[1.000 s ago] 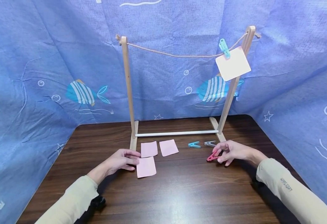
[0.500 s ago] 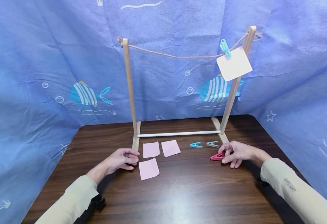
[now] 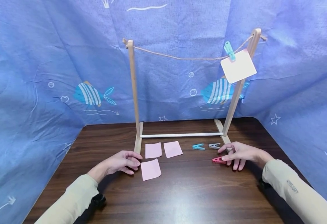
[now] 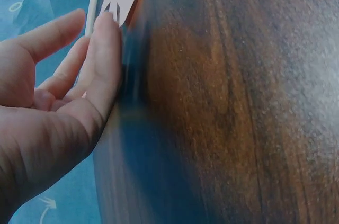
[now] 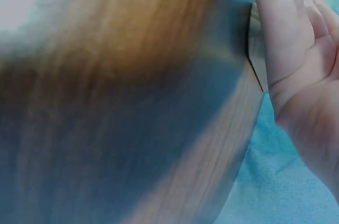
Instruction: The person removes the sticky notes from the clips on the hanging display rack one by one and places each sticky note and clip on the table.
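Note:
On the dark table, the red clothespin [image 3: 218, 160] lies beside the thumb of my right hand [image 3: 240, 154]. The index finger is spread away from the thumb, and whether the thumb still touches the pin cannot be told. Relaxed and holding nothing, my left hand [image 3: 121, 162] hovers by the near pink paper square [image 3: 151, 170]. Two more pink squares, a left one [image 3: 153, 150] and a right one [image 3: 173, 149], lie behind it. A blue clothespin [image 3: 198, 147] and a grey clothespin [image 3: 214, 146] lie behind the red one. The right wrist view shows only part of that hand.
A wooden frame [image 3: 134, 90] with a sagging rope [image 3: 180, 58] stands at the back. Near its right post a light-blue clothespin [image 3: 229, 51] clips a white-looking square [image 3: 239, 67] to the rope. A white bar [image 3: 180, 135] joins the feet. Blue cloth surrounds the table.
My left fingers have come off the near pink square, which is slightly turned. My right fingers have spread from the red clothespin, which is now down on the table. The head view has shifted slightly.

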Tool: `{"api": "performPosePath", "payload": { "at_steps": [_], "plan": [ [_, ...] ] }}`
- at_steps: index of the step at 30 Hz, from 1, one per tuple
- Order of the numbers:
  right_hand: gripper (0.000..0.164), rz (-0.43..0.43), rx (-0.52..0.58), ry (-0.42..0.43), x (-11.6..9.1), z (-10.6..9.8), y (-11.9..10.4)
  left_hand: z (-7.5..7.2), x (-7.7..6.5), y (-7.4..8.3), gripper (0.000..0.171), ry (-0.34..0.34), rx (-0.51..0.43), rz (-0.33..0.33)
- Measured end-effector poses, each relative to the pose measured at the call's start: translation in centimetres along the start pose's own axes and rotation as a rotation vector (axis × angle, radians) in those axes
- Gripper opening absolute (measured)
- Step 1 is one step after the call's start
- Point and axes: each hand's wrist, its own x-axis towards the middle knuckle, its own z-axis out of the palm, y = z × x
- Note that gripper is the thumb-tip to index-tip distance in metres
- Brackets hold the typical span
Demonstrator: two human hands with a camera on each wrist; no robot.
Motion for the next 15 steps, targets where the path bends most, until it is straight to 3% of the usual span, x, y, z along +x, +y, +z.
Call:
{"api": "performPosePath", "payload": {
  "at_steps": [6,15],
  "plan": [
    [0.050,0.007,-0.002,-0.041,0.4,-0.7,-1.2,-0.1,0.3,0.8,0.044,-0.057,0.003,-0.028],
    [0.049,0.032,-0.024,-0.048,0.3,-1.3,-2.6,0.4,1.2,2.8,0.048,-0.103,0.006,-0.016]
  ]
}}
